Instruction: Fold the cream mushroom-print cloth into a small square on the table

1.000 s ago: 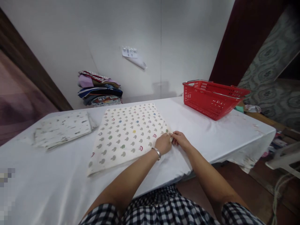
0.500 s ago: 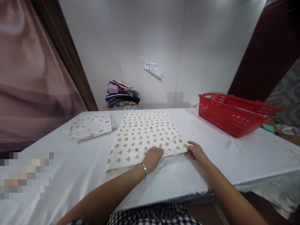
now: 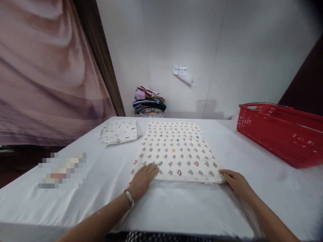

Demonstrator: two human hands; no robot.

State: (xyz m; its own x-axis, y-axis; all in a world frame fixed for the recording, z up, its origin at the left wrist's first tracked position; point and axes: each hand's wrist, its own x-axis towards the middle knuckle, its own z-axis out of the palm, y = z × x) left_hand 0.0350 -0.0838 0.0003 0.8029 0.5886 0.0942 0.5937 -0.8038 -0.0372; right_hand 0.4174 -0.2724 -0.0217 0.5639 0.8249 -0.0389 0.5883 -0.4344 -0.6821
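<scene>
A cream cloth with a mushroom print (image 3: 181,148) lies folded into a flat, roughly square shape before me. My left hand (image 3: 143,178), a silver bracelet at its wrist, rests with fingers stretched out on the cloth's near left part. At the near right corner my right hand (image 3: 237,183) pinches the cloth between thumb and fingers; some of its fingertips are hidden. Left of this cloth lies a folded white cloth with a small scattered print (image 3: 118,131), apart from both hands.
A red plastic basket (image 3: 275,137) stands on the right of the white-covered table (image 3: 186,208). Several folded fabrics (image 3: 149,104) are stacked against the wall at the back. A blurred-out item (image 3: 63,170) lies on the left, near a pink curtain (image 3: 50,70).
My left hand has slid left along the cloth's near edge, from about the middle towards the left corner. The right hand stays at the right corner. The view has turned left.
</scene>
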